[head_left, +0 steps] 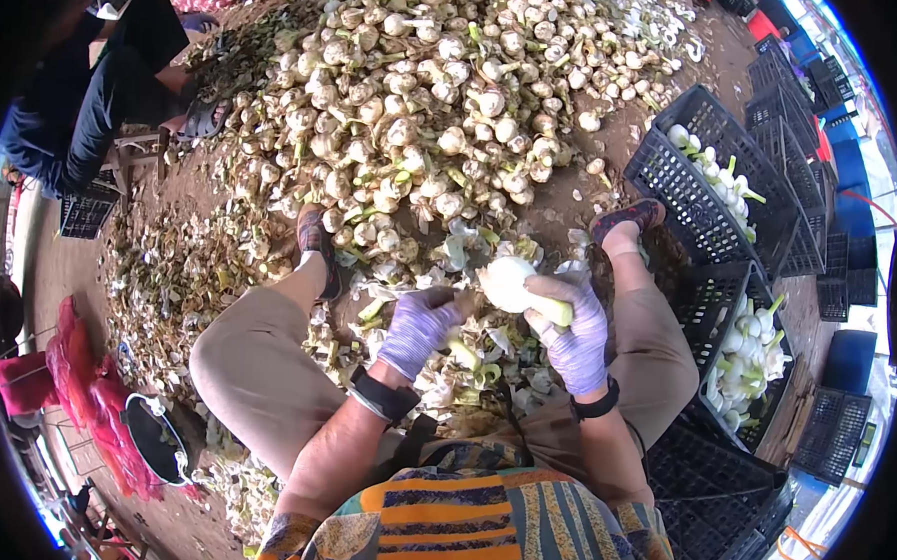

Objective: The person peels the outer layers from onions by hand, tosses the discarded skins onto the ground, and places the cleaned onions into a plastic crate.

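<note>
My right hand, in a pale purple work glove, is closed around the green stem of a large, clean white garlic bulb. The bulb points left, above the litter between my legs. Left of it and apart from it is my gloved left hand, its fingers curled inward; what they hold, if anything, is blurred. Loose peelings and cut green stem pieces lie under both hands. Beyond my feet spreads a big heap of unpeeled, soil-stained garlic bulbs.
On my right, black plastic crates hold white bulbs with green stems. A dark bucket and pink mesh bags are at left. Another person sits at upper left, near a low wooden stool.
</note>
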A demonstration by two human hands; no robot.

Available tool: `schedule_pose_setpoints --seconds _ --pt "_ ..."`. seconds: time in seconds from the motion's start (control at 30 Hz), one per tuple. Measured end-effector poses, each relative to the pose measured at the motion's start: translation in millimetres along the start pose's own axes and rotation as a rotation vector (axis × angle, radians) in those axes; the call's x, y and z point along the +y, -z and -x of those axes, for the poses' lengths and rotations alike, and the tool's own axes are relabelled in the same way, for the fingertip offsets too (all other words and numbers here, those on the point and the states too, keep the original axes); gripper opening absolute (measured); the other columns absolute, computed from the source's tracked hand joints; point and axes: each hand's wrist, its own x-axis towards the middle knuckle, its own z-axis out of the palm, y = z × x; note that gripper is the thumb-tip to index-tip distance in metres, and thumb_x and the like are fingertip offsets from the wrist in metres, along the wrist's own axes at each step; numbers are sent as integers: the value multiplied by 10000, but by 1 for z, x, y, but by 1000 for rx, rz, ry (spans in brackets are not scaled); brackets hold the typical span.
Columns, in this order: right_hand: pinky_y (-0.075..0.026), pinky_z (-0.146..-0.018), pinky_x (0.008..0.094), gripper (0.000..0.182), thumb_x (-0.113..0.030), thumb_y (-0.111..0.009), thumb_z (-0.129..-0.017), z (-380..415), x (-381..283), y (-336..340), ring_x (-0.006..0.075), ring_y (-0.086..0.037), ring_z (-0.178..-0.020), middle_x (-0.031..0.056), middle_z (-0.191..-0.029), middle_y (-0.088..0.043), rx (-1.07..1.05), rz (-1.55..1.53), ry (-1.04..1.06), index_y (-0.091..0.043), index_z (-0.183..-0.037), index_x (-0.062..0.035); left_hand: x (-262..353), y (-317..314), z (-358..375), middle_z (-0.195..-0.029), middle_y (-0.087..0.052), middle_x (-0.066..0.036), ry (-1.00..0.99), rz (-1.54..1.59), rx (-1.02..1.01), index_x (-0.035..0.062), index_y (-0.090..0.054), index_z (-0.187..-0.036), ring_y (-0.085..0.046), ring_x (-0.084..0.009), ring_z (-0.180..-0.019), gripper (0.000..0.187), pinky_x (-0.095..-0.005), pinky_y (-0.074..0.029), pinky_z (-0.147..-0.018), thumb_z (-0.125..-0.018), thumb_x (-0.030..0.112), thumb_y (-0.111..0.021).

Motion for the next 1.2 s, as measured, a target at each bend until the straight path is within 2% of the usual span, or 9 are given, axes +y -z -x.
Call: schedule_pose_setpoints --seconds 0.2,0.47,0.73,0.87,0.9,0.93,1.0,1.03,1.2 --pt "-472 -649 318 428 22 -692 -645 2 0 0 253 -577 -750 101 -865 -571 -183 512 421 -641 -1036 -145 22 -9 -2 -707 -622 -22 3 -61 -33 -46 -665 -871 -519 -60 -583 265 -212 -421 -510 -776 196 -715" --pt "-488 -621 230 213 -70 -637 -778 -7 -13 -2 111 -577 -669 72 -894 -620 145 -404 -449 -606 -977 0 -22 -8 -7 -843 -638 -60 -71 -306 -97 -45 -628 -1013 -561 -109 -742 315 -252 -477 -672 -766 137 -702" --pt "-419 -423 225 276 -111 -593 -813 6 26 -3 85 -510 -533 48 -734 -573 134 -505 -562 -562 -1055 16 14 -22 4 -1066 -587 -75 -221 86 -227 -28 -428 -1263 -542 -140 -935 611 -276 -449 -839 -745 85 -731" --pt "-381 -446 202 280 -166 -648 -760 -9 -9 4 54 -466 -518 15 -716 -570 -63 -197 -474 -586 -976 1 28 -13 12 -979 -620 -79 -34 54 -298 -33 -521 -1179 -565 -124 -876 432 -259 -465 -755 -796 120 -651" --pt "-459 -744 223 273 -61 -678 -750 -12 -14 11 88 -571 -834 26 -884 -634 -124 -215 -490 -619 -1015 -39 25 -11 11 -979 -620 -79 -29 53 -299 -33 -521 -1179 -565 -124 -876 432 -259 -465 -755 -796 120 -651" --pt "-459 -744 223 273 -61 -678 -750 -12 -12 11 88 -571 -834 26 -884 -634 -122 -215 -494 -619 -1015 -39 20 -9 9 -945 -624 -79 -18 101 -291 -42 -532 -1159 -581 -126 -821 411 -253 -474 -708 -794 115 -637" --pt "-454 -674 204 228 -87 -691 -734 -13 -5 11 72 -568 -756 19 -846 -637 -138 -236 -408 -645 -952 -36 11 -5 5 -911 -629 -79 -10 149 -286 -51 -543 -1139 -597 -128 -767 390 -248 -482 -661 -792 109 -622" --pt "-361 -406 192 210 -161 -684 -713 -11 -1 3 54 -487 -481 17 -707 -597 14 -251 -494 -623 -850 -14 6 -3 5 -890 -631 -83 -16 225 -236 -49 -562 -1098 -598 -137 -719 348 -252 -485 -631 -799 117 -628" --pt "-348 -393 191 215 -167 -697 -722 -5 18 -5 48 -473 -447 10 -666 -594 122 -272 -567 -629 -844 -3 -2 -3 9 -746 -636 -65 -25 124 -32 -7 -627 -835 -576 -128 -595 182 -236 -459 -535 -820 170 -665"
